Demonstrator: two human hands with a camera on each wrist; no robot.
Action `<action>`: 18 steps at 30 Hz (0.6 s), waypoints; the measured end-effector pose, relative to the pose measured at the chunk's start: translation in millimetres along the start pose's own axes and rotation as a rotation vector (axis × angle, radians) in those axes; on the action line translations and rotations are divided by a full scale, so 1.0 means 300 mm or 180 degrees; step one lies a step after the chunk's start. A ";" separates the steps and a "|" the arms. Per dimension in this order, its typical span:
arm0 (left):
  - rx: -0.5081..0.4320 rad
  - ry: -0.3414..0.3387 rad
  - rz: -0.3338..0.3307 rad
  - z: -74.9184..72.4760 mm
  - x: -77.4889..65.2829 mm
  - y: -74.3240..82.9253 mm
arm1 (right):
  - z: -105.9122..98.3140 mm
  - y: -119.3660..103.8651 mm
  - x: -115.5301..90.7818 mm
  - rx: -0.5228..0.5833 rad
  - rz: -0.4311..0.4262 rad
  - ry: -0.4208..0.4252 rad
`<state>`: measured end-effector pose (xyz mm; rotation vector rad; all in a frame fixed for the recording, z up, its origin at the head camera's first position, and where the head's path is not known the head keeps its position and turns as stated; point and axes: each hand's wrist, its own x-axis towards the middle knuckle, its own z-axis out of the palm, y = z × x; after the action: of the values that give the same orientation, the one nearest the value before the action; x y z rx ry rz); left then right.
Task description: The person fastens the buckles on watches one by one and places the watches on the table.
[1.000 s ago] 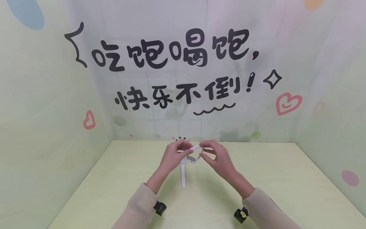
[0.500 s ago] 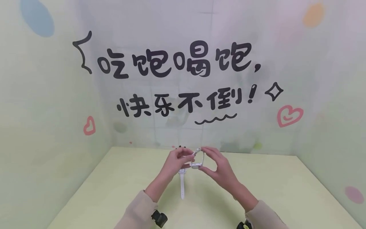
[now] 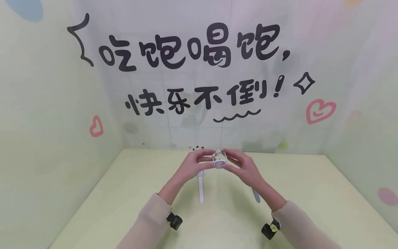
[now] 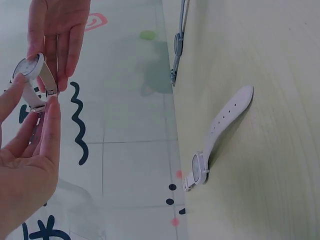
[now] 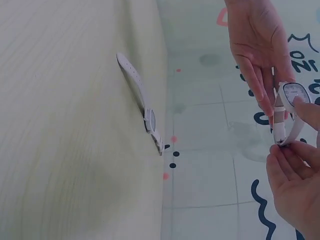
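A white wristwatch (image 3: 220, 164), its strap joined in a loop, is held up off the table between both hands. My left hand (image 3: 193, 166) grips its left side, thumb near the dial and fingertips at the strap. My right hand (image 3: 247, 168) pinches it from the other side, with the thumb by the dial's lower edge. In the right wrist view the dial (image 5: 296, 92) is turned outward, and the thumb covers part of it. Below the left hand, a second white watch (image 3: 200, 188) lies on the table with its strap stretched out.
A grey-blue watch (image 4: 178, 45) lies near the table's back edge; in the head view only its strap end (image 3: 256, 195) shows beside the right forearm. The pale wooden table (image 3: 214, 221) meets a printed cloth wall (image 3: 174, 138) behind and at both sides.
The held watch has turned from side-on until its dial faces me. Both hands have shifted slightly right and keep hold of it. The grey-blue strap end now shows beside the right arm.
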<state>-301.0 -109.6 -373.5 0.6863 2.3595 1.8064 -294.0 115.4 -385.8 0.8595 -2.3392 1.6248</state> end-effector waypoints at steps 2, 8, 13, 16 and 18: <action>0.0084 0.0067 -0.0024 0.001 0.014 0.001 | -0.011 0.006 0.008 -0.0042 0.0017 -0.0044; 0.0289 0.0239 -0.0091 0.006 0.041 -0.014 | -0.026 0.038 0.025 -0.0108 0.0079 -0.0136; 0.0534 0.0220 -0.0182 0.023 0.064 -0.047 | -0.028 0.066 0.025 -0.0230 0.0271 -0.0243; 0.0635 0.0173 -0.0217 0.038 0.081 -0.061 | -0.032 0.081 0.021 -0.0378 0.0377 -0.0282; 0.0713 0.0125 -0.0224 0.050 0.093 -0.067 | -0.036 0.093 0.018 -0.0447 0.0427 -0.0304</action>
<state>-326.7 -89.0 -391.5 0.5861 2.6029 1.5576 -315.6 129.9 -401.6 0.7832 -2.5923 1.4743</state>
